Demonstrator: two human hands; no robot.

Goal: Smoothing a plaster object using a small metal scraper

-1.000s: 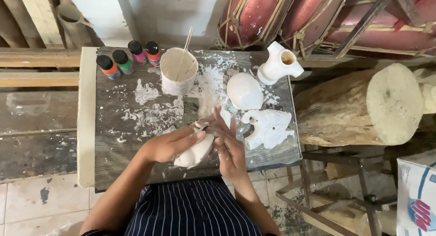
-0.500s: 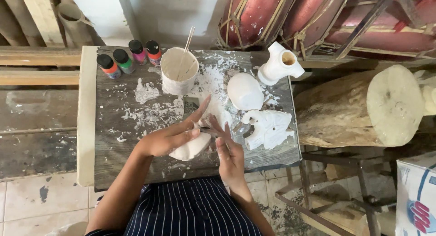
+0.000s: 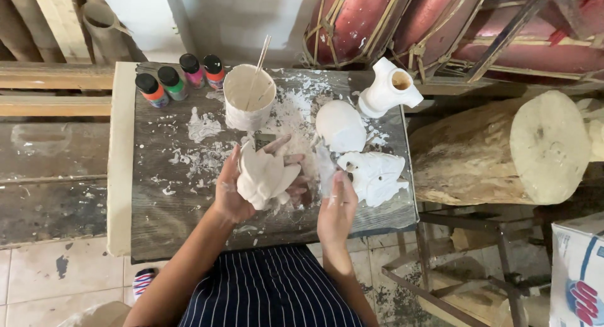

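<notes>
We are holding the white plaster figure (image 3: 267,176) over the tabletop (image 3: 189,201) middle, left hand (image 3: 234,192) fingers curled around it, while our right hand (image 3: 336,207), at three o'clock, is lying open and holding nothing, so we think cleaning it needs gentle turning.

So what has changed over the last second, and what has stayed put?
The left hand has turned the white plaster piece up so its broad face shows. The right hand has let go and come off it, flat beside it. The cup with sticks, paint bottles and other white figures have not moved.
</notes>
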